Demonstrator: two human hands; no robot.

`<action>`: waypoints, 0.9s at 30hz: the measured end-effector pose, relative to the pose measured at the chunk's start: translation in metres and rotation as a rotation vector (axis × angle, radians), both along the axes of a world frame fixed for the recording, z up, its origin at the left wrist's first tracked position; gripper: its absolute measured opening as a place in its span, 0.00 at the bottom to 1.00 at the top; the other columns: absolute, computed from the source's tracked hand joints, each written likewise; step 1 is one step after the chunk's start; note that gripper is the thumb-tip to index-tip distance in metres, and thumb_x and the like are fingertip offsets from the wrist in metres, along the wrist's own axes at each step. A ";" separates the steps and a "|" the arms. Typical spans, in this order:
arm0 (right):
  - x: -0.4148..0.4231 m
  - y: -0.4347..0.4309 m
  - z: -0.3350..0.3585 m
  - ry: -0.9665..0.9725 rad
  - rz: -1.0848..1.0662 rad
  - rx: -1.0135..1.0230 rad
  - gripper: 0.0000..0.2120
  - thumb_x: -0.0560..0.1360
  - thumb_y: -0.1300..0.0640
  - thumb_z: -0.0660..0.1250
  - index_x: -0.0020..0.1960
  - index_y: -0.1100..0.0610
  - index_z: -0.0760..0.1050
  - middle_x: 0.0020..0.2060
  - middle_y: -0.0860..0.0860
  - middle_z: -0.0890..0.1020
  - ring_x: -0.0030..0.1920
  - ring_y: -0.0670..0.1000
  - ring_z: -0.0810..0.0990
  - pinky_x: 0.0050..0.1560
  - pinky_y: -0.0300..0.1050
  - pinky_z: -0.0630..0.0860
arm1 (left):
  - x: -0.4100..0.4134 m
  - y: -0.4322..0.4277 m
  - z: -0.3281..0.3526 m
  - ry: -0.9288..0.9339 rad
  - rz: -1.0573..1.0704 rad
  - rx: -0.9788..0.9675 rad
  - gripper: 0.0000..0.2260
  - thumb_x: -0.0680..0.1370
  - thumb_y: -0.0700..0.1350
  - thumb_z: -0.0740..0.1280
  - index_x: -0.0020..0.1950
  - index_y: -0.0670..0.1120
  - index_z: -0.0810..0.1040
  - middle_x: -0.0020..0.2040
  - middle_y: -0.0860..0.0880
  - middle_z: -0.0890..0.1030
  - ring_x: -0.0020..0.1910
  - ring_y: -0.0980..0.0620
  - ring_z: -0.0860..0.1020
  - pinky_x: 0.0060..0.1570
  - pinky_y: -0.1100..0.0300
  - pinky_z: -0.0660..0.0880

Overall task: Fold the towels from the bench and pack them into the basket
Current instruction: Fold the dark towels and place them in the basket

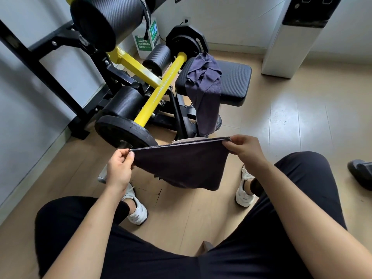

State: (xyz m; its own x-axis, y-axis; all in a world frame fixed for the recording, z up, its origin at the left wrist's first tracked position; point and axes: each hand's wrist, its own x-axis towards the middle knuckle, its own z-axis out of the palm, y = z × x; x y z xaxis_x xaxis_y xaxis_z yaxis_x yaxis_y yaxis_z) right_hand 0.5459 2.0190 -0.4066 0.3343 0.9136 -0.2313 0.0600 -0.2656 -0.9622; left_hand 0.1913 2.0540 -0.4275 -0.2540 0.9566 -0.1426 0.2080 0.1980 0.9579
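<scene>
One towel [181, 168] crosswise between left hand [118, 168] and right hand [244, 148]

A pale rim [189, 140] shows above the held towel [181, 168], the rest hidden behind it. A dark shoe [361, 174] is cut by the right edge; small print on the green sign [145, 44] is unreadable.

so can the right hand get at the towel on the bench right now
Probably not yet: the right hand pinches a corner of the held towel. Nothing blocks the way to the draped towel, though.
</scene>
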 end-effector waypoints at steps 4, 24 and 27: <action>-0.004 -0.002 0.004 0.170 -0.075 -0.059 0.04 0.75 0.60 0.74 0.42 0.60 0.83 0.39 0.55 0.82 0.42 0.53 0.81 0.51 0.53 0.82 | 0.004 0.001 -0.002 -0.079 0.043 -0.039 0.03 0.83 0.40 0.65 0.55 0.45 0.78 0.46 0.46 0.82 0.46 0.48 0.80 0.41 0.57 0.78; -0.069 -0.024 -0.002 0.040 0.098 0.127 0.05 0.76 0.59 0.73 0.43 0.53 0.86 0.37 0.49 0.86 0.41 0.45 0.82 0.45 0.43 0.78 | 0.077 -0.042 0.020 -0.235 -0.175 -0.056 0.01 0.76 0.34 0.73 0.47 0.38 0.83 0.37 0.47 0.85 0.37 0.55 0.82 0.41 0.63 0.81; -0.078 -0.028 -0.003 0.000 0.186 0.119 0.05 0.77 0.57 0.72 0.47 0.53 0.87 0.38 0.44 0.86 0.42 0.44 0.83 0.43 0.37 0.78 | 0.084 -0.045 0.020 -0.199 -0.228 -0.057 0.03 0.75 0.35 0.74 0.46 0.41 0.85 0.41 0.42 0.86 0.41 0.51 0.83 0.47 0.56 0.82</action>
